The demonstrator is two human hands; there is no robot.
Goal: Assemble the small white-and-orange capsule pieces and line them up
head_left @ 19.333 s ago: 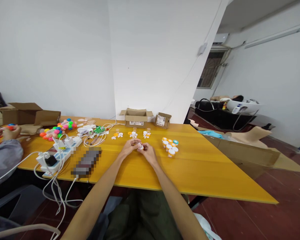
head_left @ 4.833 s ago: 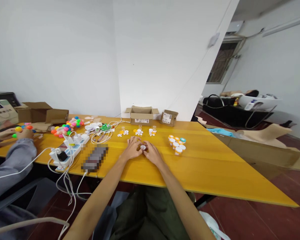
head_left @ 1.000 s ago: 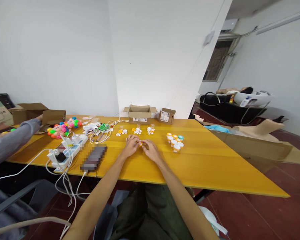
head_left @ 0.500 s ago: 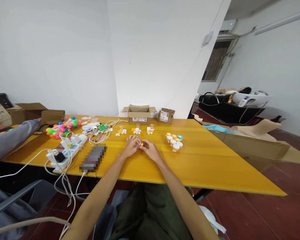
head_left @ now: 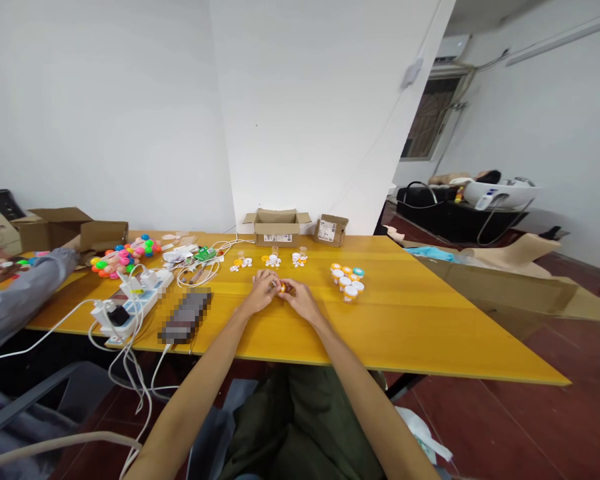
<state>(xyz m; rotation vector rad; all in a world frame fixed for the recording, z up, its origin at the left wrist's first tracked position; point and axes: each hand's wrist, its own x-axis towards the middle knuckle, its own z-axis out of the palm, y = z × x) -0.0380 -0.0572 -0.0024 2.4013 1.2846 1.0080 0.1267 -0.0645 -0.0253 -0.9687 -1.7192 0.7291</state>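
My left hand (head_left: 264, 292) and my right hand (head_left: 301, 301) meet above the middle of the table. Their fingers are closed around a small orange-and-white round piece (head_left: 282, 288), mostly covered by the fingertips. Just beyond them lie three little groups of white and orange round parts: a left group (head_left: 241, 264), a middle group (head_left: 271, 261) and a right group (head_left: 299, 260). A small clear cup stands at the back of each group. To the right of my hands, several small round containers with white-topped, orange-rimmed lids (head_left: 348, 281) stand close together; one lid is teal (head_left: 359, 272).
An open cardboard box (head_left: 277, 228) and a smaller box (head_left: 331, 230) stand against the wall. To my left are a phone (head_left: 186, 317), a power strip (head_left: 135, 303) with tangled cables, a green circuit board (head_left: 206, 253) and colourful balls (head_left: 125, 259). Another person's sleeve (head_left: 27, 293) reaches in at far left.
My hands keep nearly the same pose around the small piece. At far left the other person's arm has drawn back and lower, and their hand now shows. The view has shifted slightly.
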